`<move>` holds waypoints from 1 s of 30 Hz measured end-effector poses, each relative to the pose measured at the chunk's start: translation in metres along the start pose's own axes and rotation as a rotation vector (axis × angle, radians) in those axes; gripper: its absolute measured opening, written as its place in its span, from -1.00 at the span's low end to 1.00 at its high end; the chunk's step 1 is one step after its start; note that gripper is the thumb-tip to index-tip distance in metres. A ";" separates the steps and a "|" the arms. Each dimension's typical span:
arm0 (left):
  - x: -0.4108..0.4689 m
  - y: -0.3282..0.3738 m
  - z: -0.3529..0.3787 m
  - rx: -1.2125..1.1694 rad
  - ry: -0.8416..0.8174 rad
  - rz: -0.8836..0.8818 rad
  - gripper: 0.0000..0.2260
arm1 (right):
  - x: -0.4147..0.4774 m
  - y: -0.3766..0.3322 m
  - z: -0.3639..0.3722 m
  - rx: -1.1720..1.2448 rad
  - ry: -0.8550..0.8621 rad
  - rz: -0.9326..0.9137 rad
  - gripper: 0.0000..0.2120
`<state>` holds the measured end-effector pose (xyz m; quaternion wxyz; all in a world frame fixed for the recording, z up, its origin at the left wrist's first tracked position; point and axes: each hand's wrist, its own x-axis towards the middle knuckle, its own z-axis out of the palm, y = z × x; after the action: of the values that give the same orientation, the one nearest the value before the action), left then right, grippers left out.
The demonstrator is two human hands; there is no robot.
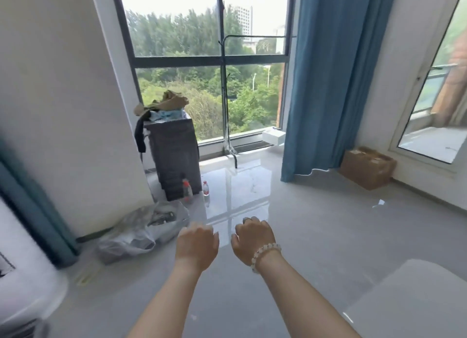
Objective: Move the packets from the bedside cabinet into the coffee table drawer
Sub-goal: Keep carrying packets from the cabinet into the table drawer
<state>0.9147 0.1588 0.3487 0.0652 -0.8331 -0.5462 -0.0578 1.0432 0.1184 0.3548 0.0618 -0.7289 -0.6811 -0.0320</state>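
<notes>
Left hand (197,246) and right hand (252,241) (beaded bracelet (265,255)) hover loosely curled, holding nothing; the far bottle (206,188) has an unreadable red label.

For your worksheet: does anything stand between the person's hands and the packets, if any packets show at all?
No packets show, nor a coffee table drawer, so it cannot be settled. Both the left hand and right hand hover empty over bare floor; a plastic bag lies to their left.

bottles (187,190) before cabinet (174,158); bag (141,232) left
</notes>
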 end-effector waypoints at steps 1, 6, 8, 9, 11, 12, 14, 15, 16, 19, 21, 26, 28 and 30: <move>0.001 -0.019 -0.001 0.003 0.000 -0.017 -0.80 | 0.013 -0.016 0.001 -0.001 0.002 -0.039 -0.61; -0.005 -0.111 0.008 0.055 -0.009 -0.214 -0.80 | 0.064 -0.102 0.011 0.072 0.055 -0.240 -0.62; -0.010 -0.143 0.005 0.065 0.037 -0.292 -0.79 | 0.076 -0.137 0.014 0.090 0.071 -0.315 -0.61; -0.012 -0.159 0.009 0.065 0.070 -0.337 -0.78 | 0.082 -0.153 0.017 0.094 0.084 -0.351 -0.61; -0.021 -0.187 0.015 0.033 0.049 -0.451 -0.81 | 0.090 -0.183 0.021 0.100 0.094 -0.418 -0.62; -0.027 -0.198 0.015 0.025 0.040 -0.491 -0.79 | 0.092 -0.197 0.024 0.085 0.094 -0.454 -0.64; -0.036 -0.220 0.017 0.059 0.094 -0.550 -0.71 | 0.100 -0.225 0.024 0.077 0.063 -0.521 -0.76; -0.041 -0.230 0.017 0.100 0.117 -0.572 -0.68 | 0.104 -0.239 0.024 0.082 0.050 -0.542 -0.81; -0.045 -0.239 0.015 0.118 0.121 -0.605 -0.66 | 0.110 -0.251 0.027 0.086 0.072 -0.562 -0.81; -0.058 -0.266 0.013 0.139 0.082 -0.694 -0.64 | 0.120 -0.287 0.039 0.155 0.020 -0.692 -0.68; -0.067 -0.283 0.013 0.157 0.057 -0.768 -0.71 | 0.127 -0.308 0.045 0.188 0.048 -0.782 -0.64; -0.086 -0.332 0.016 0.219 0.062 -0.907 -0.72 | 0.144 -0.365 0.047 0.206 -0.003 -0.985 -0.63; -0.088 -0.348 0.008 0.221 0.087 -0.956 -0.76 | 0.154 -0.386 0.042 0.231 -0.005 -1.048 -0.62; -0.088 -0.361 -0.001 0.279 0.105 -1.028 -0.74 | 0.165 -0.406 0.038 0.268 -0.016 -1.102 -0.62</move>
<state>0.5485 0.2217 0.3512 0.1659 -0.4373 -0.8824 -0.0506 0.6484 0.3125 0.3579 0.1226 -0.2517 -0.9595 0.0328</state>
